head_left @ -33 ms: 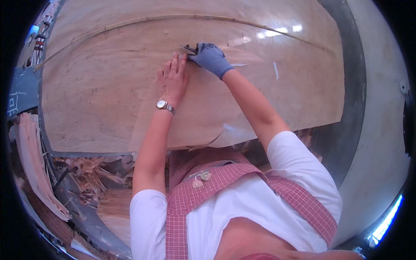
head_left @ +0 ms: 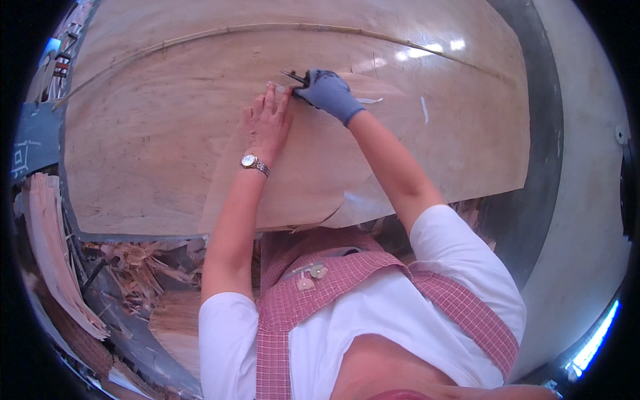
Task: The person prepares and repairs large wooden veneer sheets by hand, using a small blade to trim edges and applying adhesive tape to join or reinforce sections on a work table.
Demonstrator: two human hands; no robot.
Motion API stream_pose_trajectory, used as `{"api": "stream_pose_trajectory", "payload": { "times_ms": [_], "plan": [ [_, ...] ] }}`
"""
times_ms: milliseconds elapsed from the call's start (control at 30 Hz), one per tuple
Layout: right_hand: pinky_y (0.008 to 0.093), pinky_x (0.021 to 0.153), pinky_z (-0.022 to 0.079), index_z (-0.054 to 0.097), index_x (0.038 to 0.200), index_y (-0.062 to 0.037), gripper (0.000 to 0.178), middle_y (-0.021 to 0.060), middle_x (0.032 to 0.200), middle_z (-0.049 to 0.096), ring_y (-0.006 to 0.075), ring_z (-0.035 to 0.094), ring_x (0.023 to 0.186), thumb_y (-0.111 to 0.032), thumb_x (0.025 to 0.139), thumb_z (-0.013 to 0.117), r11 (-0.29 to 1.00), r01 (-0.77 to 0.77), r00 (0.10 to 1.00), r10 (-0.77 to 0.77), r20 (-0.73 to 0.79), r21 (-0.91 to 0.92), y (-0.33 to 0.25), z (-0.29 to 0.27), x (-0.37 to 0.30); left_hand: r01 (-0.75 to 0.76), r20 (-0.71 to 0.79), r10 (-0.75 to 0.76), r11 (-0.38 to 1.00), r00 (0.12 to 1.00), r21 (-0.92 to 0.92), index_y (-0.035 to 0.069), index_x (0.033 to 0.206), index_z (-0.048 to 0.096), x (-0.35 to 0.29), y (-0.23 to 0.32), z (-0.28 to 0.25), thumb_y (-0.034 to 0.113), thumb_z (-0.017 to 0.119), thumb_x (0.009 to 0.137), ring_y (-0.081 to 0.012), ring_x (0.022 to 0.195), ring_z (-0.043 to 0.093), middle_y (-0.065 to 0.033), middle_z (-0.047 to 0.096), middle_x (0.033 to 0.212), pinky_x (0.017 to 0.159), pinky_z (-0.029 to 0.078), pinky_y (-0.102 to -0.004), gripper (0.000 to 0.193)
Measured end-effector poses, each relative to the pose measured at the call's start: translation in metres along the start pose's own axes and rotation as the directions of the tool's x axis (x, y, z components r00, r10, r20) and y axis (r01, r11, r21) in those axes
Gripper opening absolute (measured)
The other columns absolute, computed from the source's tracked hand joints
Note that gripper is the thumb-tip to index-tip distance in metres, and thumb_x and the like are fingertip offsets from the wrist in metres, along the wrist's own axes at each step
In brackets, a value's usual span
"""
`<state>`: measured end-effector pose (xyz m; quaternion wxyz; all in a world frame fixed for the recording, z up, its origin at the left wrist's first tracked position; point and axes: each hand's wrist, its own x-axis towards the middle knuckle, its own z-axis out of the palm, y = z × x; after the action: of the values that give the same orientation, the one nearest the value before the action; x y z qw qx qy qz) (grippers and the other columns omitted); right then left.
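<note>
My bare left hand (head_left: 269,123), with a watch at the wrist, lies flat on a thin wood veneer sheet (head_left: 307,173), its fingers stretched forward. A small pale strip (head_left: 280,88) shows at its fingertips. Just to the right, my right hand (head_left: 327,95), in a blue-grey glove with dark fingertips, is closed around a slim dark tool (head_left: 294,77). The tool's thin end points to the far left; its exact kind is unclear, and the glove hides the rest. A white strip (head_left: 371,101) lies beside the gloved wrist, and another white strip (head_left: 425,109) lies farther right.
Veneer covers the broad dark-edged table. A long thin bamboo-like rod (head_left: 267,28) curves across the far side. Torn veneer scraps (head_left: 137,270) and stacked strips (head_left: 57,247) sit below the near left edge. A pale wall-like surface (head_left: 587,147) stands at the right.
My right hand has shifted slightly toward me and to the right with the dark tool. My left hand stays in almost the same place.
</note>
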<state>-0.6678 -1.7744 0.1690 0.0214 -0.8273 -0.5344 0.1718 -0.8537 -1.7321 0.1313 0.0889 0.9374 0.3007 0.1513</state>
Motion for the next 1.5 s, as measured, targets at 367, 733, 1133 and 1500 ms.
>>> {"api": "stream_pose_trajectory", "payload": {
  "times_ms": [367,733,1133,1500],
  "plan": [
    [0.0420,0.061,0.051,0.051,0.095,-0.0095,0.011,0.0118,0.078,0.065,0.0309,0.067,0.073,-0.018,0.092,0.057,0.998,0.054,0.974,-0.044,-0.223,0.038,-0.043,0.021,-0.124,-0.079,-0.049,0.081,0.996,0.996,0.036,0.032,0.144,0.044,0.001,-0.004,0.016,0.033,0.064,0.085,-0.0246,0.117,0.048,-0.0080,0.041,0.148,0.088,0.040,-0.0451,0.062],
    [0.0216,0.049,0.041,0.063,0.108,-0.0030,0.015,0.0014,0.082,0.068,0.0036,0.052,0.056,-0.010,0.094,0.059,0.381,-0.186,0.905,-0.293,0.309,0.906,-0.084,-0.094,-0.211,0.239,-0.184,-0.261,0.962,0.948,-0.133,0.015,0.138,0.045,-0.119,0.017,-0.040,0.024,0.063,0.086,-0.0251,0.129,0.043,-0.0098,0.045,0.143,0.104,0.031,-0.0497,0.056],
    [0.0262,0.047,0.047,0.057,0.095,-0.0019,0.024,0.0073,0.078,0.068,0.0115,0.059,0.055,-0.021,0.088,0.069,0.704,0.014,0.862,-0.368,0.348,0.710,-0.230,0.101,-0.105,0.650,-0.305,-0.621,0.760,0.722,-0.007,0.012,0.144,0.042,-0.255,-0.027,-0.076,0.027,0.065,0.085,-0.0285,0.136,0.038,-0.0050,0.043,0.147,0.111,0.023,-0.0538,0.065],
    [0.0403,0.058,0.055,0.056,0.098,-0.0061,0.017,0.0137,0.084,0.069,0.0271,0.071,0.075,-0.022,0.093,0.055,0.791,0.572,0.814,-0.514,0.270,-0.219,-0.204,0.062,-0.114,0.486,-0.118,-0.474,0.865,0.873,0.126,0.013,0.143,0.045,-0.257,-0.052,-0.083,0.032,0.059,0.090,-0.0286,0.138,0.036,-0.0041,0.041,0.149,0.113,0.021,-0.0585,0.058]
  ]
}}
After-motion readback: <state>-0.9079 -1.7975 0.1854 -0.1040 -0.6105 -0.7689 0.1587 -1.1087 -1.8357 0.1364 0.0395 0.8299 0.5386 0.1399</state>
